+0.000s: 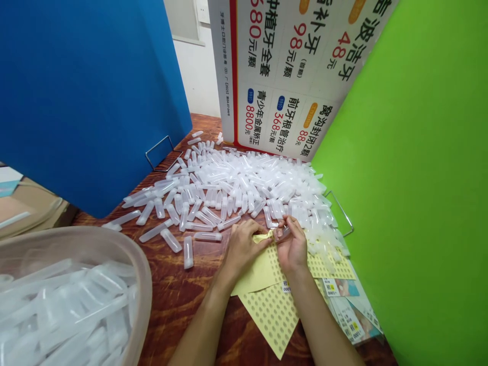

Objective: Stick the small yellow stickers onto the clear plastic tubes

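"Reddish-brown wood with streaky grain: that's the desk (171,274). What's biggest on it?"

"A smooth green panel (419,152) toward the right edge, then a flat blue panel (95,91) toward the left. Between them, at the far edge, stands a white board (238,119) printed with characters and red numerals."

"And the heap of tubes (244,178)?"

"Spread from the middle toward the far edge: translucent, slim, blunt-ended, loosely piled. A round-rimmed, frosted tub (143,284) at the near left corner is full of more."

"Any paper?"

"Overlapping yellow sheets (272,315), dotted in rows, near the front edge, right of centre."

"The hands?"

"The left hand (242,246) is nearly closed, thumb and fingers pinching a folded edge of the yellow sheets. The right hand (293,249) has its fingers curled round one clear tube (282,234), just above the sheets, beside the heap."
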`<state>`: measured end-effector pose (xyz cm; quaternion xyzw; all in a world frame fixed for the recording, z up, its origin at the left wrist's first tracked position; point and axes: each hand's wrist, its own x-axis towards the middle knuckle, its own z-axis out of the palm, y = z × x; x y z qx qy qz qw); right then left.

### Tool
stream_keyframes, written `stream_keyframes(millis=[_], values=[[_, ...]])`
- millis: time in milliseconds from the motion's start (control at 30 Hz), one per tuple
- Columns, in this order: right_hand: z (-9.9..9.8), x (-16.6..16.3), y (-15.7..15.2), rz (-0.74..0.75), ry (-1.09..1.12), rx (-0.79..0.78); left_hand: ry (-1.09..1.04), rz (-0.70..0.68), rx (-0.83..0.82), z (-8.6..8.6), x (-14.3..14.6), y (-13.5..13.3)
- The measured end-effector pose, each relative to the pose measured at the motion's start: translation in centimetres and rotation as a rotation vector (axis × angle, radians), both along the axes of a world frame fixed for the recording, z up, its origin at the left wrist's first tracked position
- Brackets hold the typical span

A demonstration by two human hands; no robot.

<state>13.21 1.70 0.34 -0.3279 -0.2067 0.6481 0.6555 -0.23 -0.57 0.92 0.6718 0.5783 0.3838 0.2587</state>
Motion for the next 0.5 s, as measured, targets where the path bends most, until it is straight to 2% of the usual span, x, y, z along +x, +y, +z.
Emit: stream_keyframes(millis=[500], values=[[-0.06, -0.05, 0.10, 0.017, -0.028, 0.016, -0.031, 0.003, 0.014, -0.20, 0.15, -0.09]])
